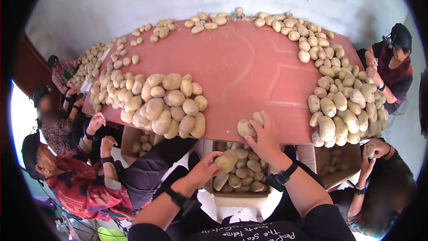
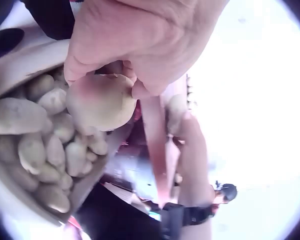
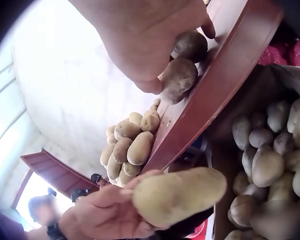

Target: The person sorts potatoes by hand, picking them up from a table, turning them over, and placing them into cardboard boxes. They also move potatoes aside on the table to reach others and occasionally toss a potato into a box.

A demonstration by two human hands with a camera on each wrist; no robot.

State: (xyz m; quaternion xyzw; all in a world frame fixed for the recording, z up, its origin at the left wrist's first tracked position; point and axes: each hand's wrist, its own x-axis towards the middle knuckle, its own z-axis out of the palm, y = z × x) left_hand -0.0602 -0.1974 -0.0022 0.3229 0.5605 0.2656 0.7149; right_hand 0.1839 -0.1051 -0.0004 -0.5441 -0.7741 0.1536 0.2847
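My left hand [image 1: 206, 169] holds a large yellowish potato [image 1: 226, 161] over an open cardboard box [image 1: 240, 201] of potatoes. The left wrist view shows this potato [image 2: 102, 102] between thumb and fingers, with a pinkish patch on its skin. At the front edge of the red table [image 1: 232, 76], my right hand [image 1: 267, 140] grips two potatoes, thumb against the nearer one [image 1: 246, 128] and fingers by the smaller one [image 1: 258, 117]. In the right wrist view both are darker, the front potato [image 3: 179, 80] partly under the palm.
Large potato heaps lie to the left [image 1: 171, 102] and right [image 1: 343, 107] on the table, with more along its far edge. Other boxes [image 1: 336, 165] stand below the edge on both sides. Several people sit around; a person's hands [image 1: 372, 156] are close at my right.
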